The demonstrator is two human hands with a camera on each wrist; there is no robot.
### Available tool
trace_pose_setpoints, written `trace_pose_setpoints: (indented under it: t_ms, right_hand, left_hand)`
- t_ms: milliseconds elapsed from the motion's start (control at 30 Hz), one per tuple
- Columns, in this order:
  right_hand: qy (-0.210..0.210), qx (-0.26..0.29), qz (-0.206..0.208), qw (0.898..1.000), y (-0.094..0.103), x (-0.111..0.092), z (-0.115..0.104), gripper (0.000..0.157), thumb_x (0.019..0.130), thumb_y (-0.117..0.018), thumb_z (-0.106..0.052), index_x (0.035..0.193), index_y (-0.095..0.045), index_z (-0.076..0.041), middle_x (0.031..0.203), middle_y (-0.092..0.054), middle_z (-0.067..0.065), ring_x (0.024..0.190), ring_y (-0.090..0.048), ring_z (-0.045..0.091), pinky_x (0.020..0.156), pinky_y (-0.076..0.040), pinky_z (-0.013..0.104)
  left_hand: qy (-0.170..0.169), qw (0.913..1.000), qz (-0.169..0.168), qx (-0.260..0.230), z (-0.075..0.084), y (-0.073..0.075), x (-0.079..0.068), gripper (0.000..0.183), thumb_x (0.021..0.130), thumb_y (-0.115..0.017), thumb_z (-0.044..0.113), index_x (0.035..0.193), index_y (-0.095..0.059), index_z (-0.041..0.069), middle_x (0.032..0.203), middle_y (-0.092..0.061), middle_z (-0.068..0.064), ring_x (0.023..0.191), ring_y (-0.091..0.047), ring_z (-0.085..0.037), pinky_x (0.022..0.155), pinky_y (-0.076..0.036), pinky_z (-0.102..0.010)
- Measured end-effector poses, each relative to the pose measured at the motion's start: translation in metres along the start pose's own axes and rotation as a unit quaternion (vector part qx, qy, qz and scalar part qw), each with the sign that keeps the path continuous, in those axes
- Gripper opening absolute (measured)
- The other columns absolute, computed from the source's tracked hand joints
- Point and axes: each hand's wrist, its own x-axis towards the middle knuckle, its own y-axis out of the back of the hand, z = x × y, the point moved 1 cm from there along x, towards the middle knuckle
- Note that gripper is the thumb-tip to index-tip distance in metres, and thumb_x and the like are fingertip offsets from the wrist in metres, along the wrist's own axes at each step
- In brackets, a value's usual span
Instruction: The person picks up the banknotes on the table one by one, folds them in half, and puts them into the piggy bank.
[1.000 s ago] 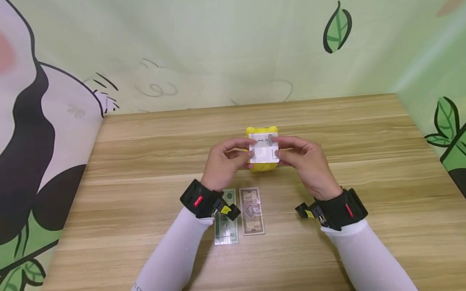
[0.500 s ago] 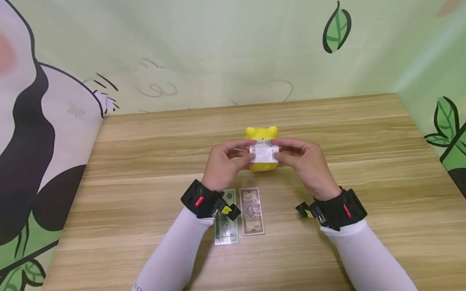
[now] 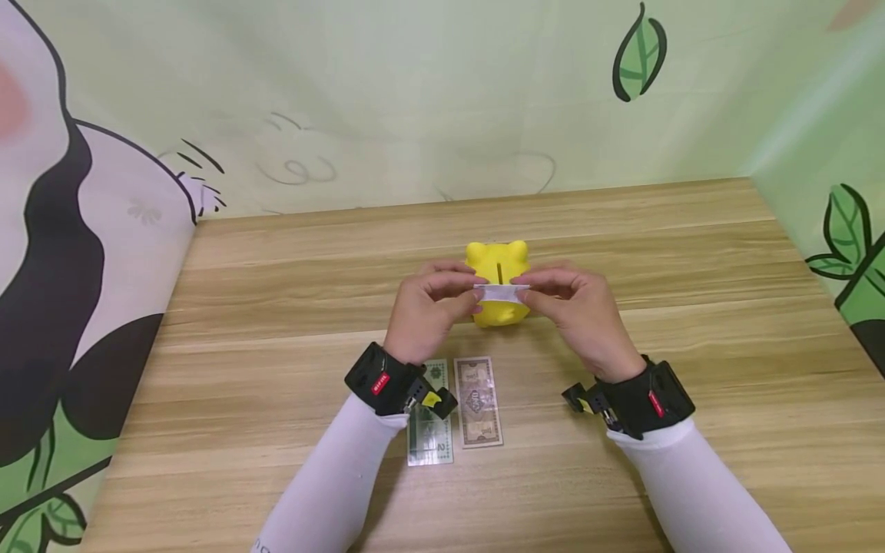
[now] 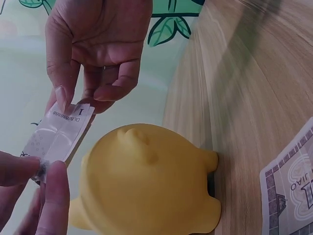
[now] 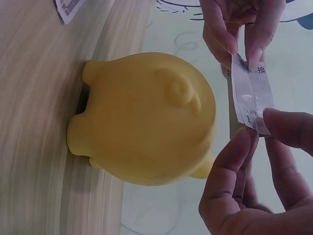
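Observation:
Both hands hold a folded white banknote (image 3: 502, 293) above a yellow piggy bank (image 3: 501, 313). My left hand (image 3: 437, 299) pinches the note's left end between thumb and fingers. At the opposite end, my right hand (image 3: 575, 299) pinches it the same way. A narrow dark slot (image 3: 499, 273) shows on the bank's back, just beyond the note. In the left wrist view the banknote (image 4: 57, 131) bears a printed 1 and a serial number. The right wrist view shows the piggy bank (image 5: 146, 117) with its curly tail, standing below the note.
Two more banknotes lie flat on the wooden table (image 3: 276, 384) nearer the body: a green one (image 3: 430, 442), partly hidden by the left wrist camera, and a brownish one (image 3: 478, 401) beside it. A printed cloth wall (image 3: 415, 100) rises behind the table.
The note has gone from a broad face to a narrow strip in the head view, tilted or folded down between the fingers. The bank's ears and slot have come into sight.

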Motion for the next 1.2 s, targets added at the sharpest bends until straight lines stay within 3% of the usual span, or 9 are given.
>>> trace_pose_setpoints:
  t_ms: [133, 367, 467, 1000, 1200]
  right_hand:
    - [-0.004, -0.001, -0.005, 1.0, 0.0, 0.0, -0.001, 0.019, 0.087, -0.071, -0.011, 0.105, -0.073, -0.005, 0.11, -0.067, 0.008, 0.096, -0.06, 0.019, 0.077, -0.055, 0.028]
    - [-0.001, -0.01, -0.006, 1.0, 0.001, -0.001, 0.0, 0.025, 0.089, -0.07, -0.014, 0.112, -0.07, -0.005, 0.109, -0.068, 0.011, 0.096, -0.06, 0.021, 0.078, -0.055, 0.027]
    - [-0.008, 0.002, -0.007, 1.0, 0.001, 0.0, -0.001, 0.027, 0.088, -0.071, -0.012, 0.114, -0.069, -0.005, 0.112, -0.067, 0.011, 0.098, -0.061, 0.02, 0.079, -0.055, 0.025]
    - [-0.022, 0.005, -0.001, 1.0, 0.002, 0.0, -0.002, 0.027, 0.088, -0.071, -0.01, 0.115, -0.07, -0.008, 0.109, -0.067, 0.012, 0.097, -0.062, 0.02, 0.079, -0.055, 0.023]
    - [-0.02, 0.01, -0.001, 1.0, 0.002, 0.0, -0.001, 0.027, 0.088, -0.071, -0.01, 0.114, -0.07, -0.007, 0.11, -0.067, 0.012, 0.097, -0.062, 0.019, 0.083, -0.056, 0.029]
  left_hand:
    - [0.009, 0.9999, -0.003, -0.002, 0.002, 0.0, -0.001, 0.016, 0.087, -0.07, 0.005, 0.103, -0.074, 0.007, 0.111, -0.064, -0.006, 0.093, -0.063, -0.021, 0.073, -0.06, -0.034]
    - [0.029, 0.9984, 0.006, 0.049, 0.033, -0.003, -0.011, 0.021, 0.088, -0.068, 0.003, 0.109, -0.07, 0.0, 0.108, -0.067, -0.014, 0.095, -0.059, -0.023, 0.07, -0.06, -0.032]
    - [0.039, 0.9979, 0.005, 0.052, 0.038, -0.003, -0.013, 0.023, 0.088, -0.067, 0.002, 0.111, -0.069, -0.001, 0.106, -0.066, -0.015, 0.094, -0.06, -0.022, 0.071, -0.06, -0.031]
    - [0.047, 0.9989, -0.011, -0.004, 0.03, -0.001, -0.009, 0.025, 0.087, -0.067, -0.003, 0.112, -0.067, -0.006, 0.107, -0.066, -0.019, 0.084, -0.065, -0.03, 0.071, -0.06, -0.029]
    - [0.042, 0.9988, -0.013, -0.021, 0.007, 0.002, -0.002, 0.025, 0.087, -0.069, 0.0, 0.111, -0.069, -0.002, 0.108, -0.067, -0.018, 0.082, -0.066, -0.028, 0.07, -0.06, -0.03]
